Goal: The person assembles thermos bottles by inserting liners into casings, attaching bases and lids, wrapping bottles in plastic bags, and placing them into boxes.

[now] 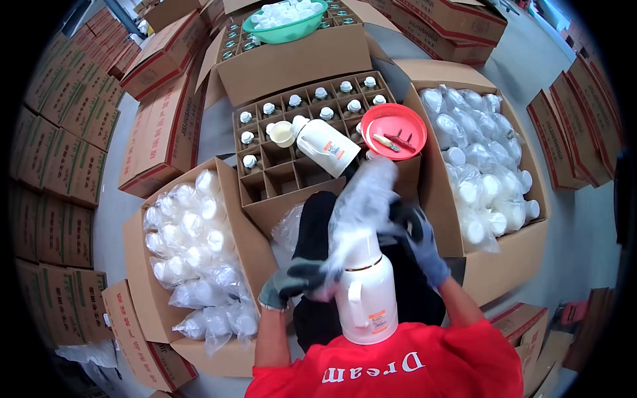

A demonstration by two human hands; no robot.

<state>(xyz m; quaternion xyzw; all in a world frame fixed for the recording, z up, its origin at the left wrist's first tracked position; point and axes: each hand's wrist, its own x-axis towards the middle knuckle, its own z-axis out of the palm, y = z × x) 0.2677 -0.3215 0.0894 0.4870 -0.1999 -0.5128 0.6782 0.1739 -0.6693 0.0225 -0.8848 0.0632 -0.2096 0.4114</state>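
Note:
A white thermos flask (367,298) with a handle and an orange label stands in my lap, against the red shirt. A clear plastic bag (361,192), smeared by motion, rises from its top and partly covers the upper part. My left hand (292,284), in a grey-green glove with dark fingers, is closed on the lower edge of the bag beside the flask. On the other side, my right hand (424,245), gloved in the same way, is by the bag; its fingers are blurred, so I cannot tell whether they grip it.
Ahead is a divided carton (265,182) of white-capped bottles, with another thermos (326,146), a small cup (281,133) and a red bowl (394,131) on it. Cartons of bagged white items stand left (229,212) and right (434,179). A green basin (285,32) sits farther back.

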